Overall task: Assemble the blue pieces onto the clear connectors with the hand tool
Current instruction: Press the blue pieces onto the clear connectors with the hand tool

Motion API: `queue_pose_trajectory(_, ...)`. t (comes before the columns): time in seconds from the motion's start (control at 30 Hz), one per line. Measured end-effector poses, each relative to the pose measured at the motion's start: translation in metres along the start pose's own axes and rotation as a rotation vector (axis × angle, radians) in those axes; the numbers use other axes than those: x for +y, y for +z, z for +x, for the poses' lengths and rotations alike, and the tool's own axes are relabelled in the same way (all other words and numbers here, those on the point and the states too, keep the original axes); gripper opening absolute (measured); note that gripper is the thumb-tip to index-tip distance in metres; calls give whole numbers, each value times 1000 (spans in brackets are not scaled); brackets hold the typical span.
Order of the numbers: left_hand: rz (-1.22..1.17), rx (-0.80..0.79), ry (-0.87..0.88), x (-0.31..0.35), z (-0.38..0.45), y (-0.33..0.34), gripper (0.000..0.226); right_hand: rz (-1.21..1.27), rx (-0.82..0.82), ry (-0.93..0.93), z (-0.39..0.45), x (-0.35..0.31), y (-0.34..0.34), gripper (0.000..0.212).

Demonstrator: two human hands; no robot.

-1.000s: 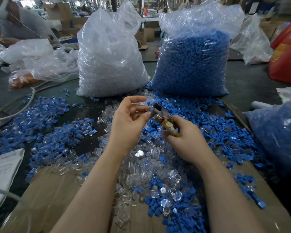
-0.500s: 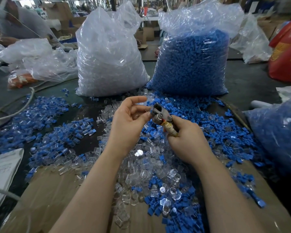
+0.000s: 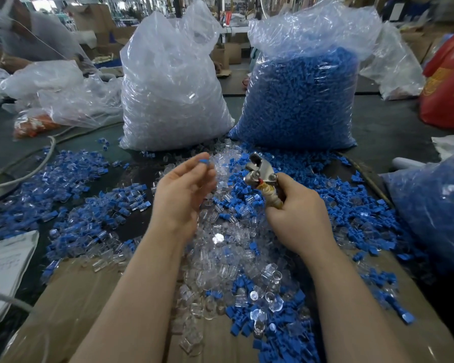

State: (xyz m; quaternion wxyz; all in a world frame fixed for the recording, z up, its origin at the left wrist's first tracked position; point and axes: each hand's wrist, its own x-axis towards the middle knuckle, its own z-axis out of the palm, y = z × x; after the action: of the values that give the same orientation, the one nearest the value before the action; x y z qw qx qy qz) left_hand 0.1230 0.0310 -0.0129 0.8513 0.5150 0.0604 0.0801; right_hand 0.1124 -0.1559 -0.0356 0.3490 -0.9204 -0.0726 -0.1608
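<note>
**Small, light parts: pinch at the tips, squeeze at the handles**

Just above the middle of the frame, the left hand (image 3: pixel 182 195) pinches a blue piece (image 3: pixel 203 161) between thumb and fingertips, raised above the pile; whether a clear connector is already attached to it cannot be told. To its right, the right hand (image 3: pixel 298 213) is curled round the taped handles of the hand tool (image 3: pixel 262 174), whose metal head points up and to the left with nothing visibly in it.

Loose clear connectors (image 3: pixel 220 247) and more blue pieces cover the bench (image 3: pixel 393 119) in the centre and lower part of the frame, and what look like joined pieces (image 3: pixel 71 195) lie at middle left.

The parts look like hard, light, smooth plastic: easily dropped, unlikely to bend. A fingertip pinch on the sides seems best, leaving the mating end free for the tool.
</note>
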Motion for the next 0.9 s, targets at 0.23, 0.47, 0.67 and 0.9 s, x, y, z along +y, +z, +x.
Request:
queue_pose_trajectory(0.23, -730, 304, -30, 21, 13, -47, 16, -33, 79, 78, 0, 7, -3, 14)
queue_pose_trajectory(0.47, -1054, 574, 39, 30, 20, -80, 39, -121, 151, 168, 2, 11, -8, 12)
queue_pose_trajectory(0.67, -1043, 650, 84, 32, 22, -82, 45, -220, 167, 252, 2, 13, -11, 6)
queue_pose_trajectory(0.9, -808, 547, 17, 26, 18, -73, 35, -347, 100, 339, 4, 12, -11, 10)
